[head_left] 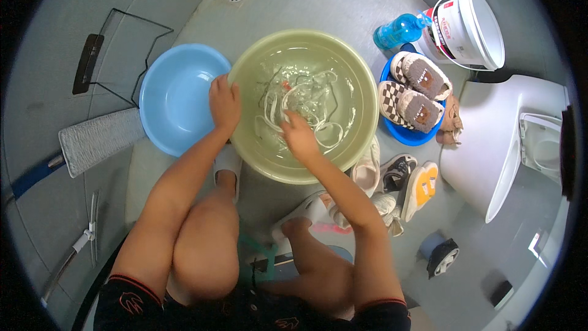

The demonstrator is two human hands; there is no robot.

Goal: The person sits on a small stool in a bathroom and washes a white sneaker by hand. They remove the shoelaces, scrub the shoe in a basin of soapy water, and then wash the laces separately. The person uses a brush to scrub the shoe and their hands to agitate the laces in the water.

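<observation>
A yellow-green basin (244, 141) holds water and a tangle of long white shoelaces (331, 139), with some darker cords and a small reddish bit among them. My right hand (300, 139) dips into the basin with its fingers closed on the laces, the fingertips partly under water. At the basin's left side, my left hand (225, 105) grips the rim. Close by on the left sits a light blue basin (184, 101) with nothing visible inside.
Shoes fill the right: checkered slippers (421, 89) in a blue tub (411, 136), sneakers (398, 173) and yellow slippers (419, 190). Behind stand a blue pump bottle (399, 30) and white bucket (456, 27). A toilet (478, 141) is far right; a flat mop (101, 142) leans left.
</observation>
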